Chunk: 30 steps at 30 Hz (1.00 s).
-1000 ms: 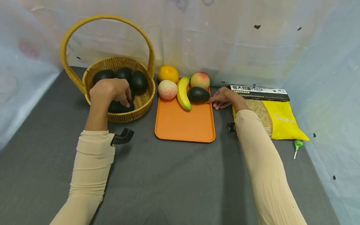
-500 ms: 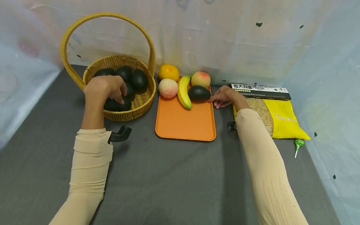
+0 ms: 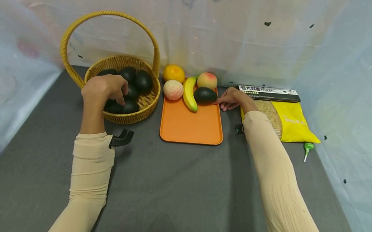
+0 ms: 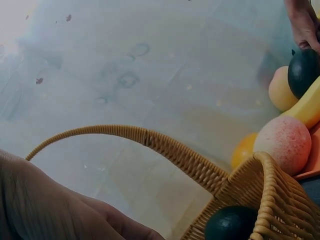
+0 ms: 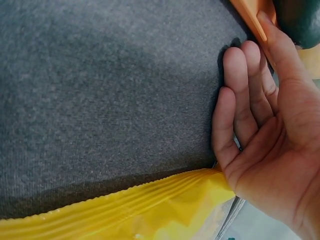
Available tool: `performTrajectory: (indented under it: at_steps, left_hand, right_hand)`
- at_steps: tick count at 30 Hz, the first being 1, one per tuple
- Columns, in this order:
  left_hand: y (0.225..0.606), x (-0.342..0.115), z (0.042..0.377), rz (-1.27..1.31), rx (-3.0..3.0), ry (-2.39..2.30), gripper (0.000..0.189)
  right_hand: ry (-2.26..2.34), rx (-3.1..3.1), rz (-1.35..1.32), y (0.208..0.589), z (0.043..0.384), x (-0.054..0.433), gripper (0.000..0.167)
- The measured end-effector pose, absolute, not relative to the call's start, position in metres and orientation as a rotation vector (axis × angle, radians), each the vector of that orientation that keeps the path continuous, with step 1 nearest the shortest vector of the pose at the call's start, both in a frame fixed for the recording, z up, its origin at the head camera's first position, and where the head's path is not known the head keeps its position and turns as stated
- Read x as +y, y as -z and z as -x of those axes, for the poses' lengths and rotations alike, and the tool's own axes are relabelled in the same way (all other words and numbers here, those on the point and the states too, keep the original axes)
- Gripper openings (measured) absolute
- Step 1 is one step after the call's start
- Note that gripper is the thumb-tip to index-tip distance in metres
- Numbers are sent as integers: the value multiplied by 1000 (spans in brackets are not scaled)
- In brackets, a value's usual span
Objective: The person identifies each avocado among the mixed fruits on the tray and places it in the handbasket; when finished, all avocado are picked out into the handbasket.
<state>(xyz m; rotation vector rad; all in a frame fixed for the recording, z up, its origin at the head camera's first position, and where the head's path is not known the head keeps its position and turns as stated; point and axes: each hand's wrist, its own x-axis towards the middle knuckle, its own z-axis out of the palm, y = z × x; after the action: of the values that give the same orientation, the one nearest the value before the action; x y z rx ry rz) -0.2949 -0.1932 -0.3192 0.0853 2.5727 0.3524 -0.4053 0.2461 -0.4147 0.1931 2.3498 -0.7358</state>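
The wicker basket (image 3: 150,105) at the left holds several dark green avocados (image 3: 143,81). Above its near left part is my left hand (image 3: 103,89), thumb and index finger apart with loosely bent fingers. Nothing shows gripped there; in the left wrist view its fingertips are out of sight. On the orange tray (image 3: 191,130) lie a banana (image 3: 190,97), a speckled peach (image 3: 173,90), another peach (image 3: 207,80) and one avocado (image 3: 205,95). My right hand (image 3: 232,99) rests at the tray's right edge. Its thumb (image 5: 282,52) touches the rim, and the other fingers lie loosely bent on the table.
An orange (image 3: 174,73) sits at the tray's far left corner. To the right lie a black pasta box (image 3: 273,96), a yellow pasta bag (image 3: 294,123) and a green lollipop (image 3: 309,147). The basket's tall handle (image 3: 110,13) arches over it. A pale sheet (image 3: 209,36) hangs behind.
My left hand has shifted left over the basket. The avocados under it have shifted, and two now show at the near side. My right hand has stayed by the tray.
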Motion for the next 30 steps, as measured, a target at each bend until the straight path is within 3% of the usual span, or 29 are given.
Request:
performTrajectory:
  at_steps: [4, 12, 19, 30]
  left_hand:
    - [315, -190, 295, -167, 2573, -299, 36]
    - [313, -162, 300, -589, 2656, -197, 42]
    - [314, -133, 298, -854, 2686, -353, 32]
    - [338, -77, 314, -1211, 2796, -754, 32]
  right_hand:
    - [746, 2345, -192, 414, 405, 246, 31]
    - [752, 2340, -206, 414, 406, 248, 30]
    - [765, 2349, -205, 414, 404, 247, 29]
    - [755, 2339, -202, 411, 403, 245, 28]
